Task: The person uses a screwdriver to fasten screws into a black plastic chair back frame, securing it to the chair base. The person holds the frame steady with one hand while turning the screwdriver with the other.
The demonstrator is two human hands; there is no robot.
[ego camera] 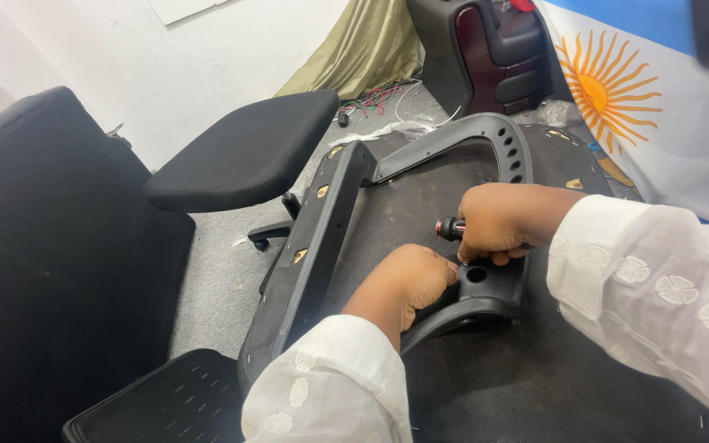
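A grey plastic chair frame with armrest loops lies on the upturned black seat base in front of me. My right hand is closed around a screwdriver with a black and red handle, its tip pointing down at the grey bracket with a round hole. Beside it, my left hand presses on the same bracket, fingers curled over its edge. Both arms wear white embroidered sleeves.
A black padded office chair seat on a wheeled base stands to the left. A large black cushion fills the left side. A dark red and black chair, loose wires and a sun-printed flag lie behind.
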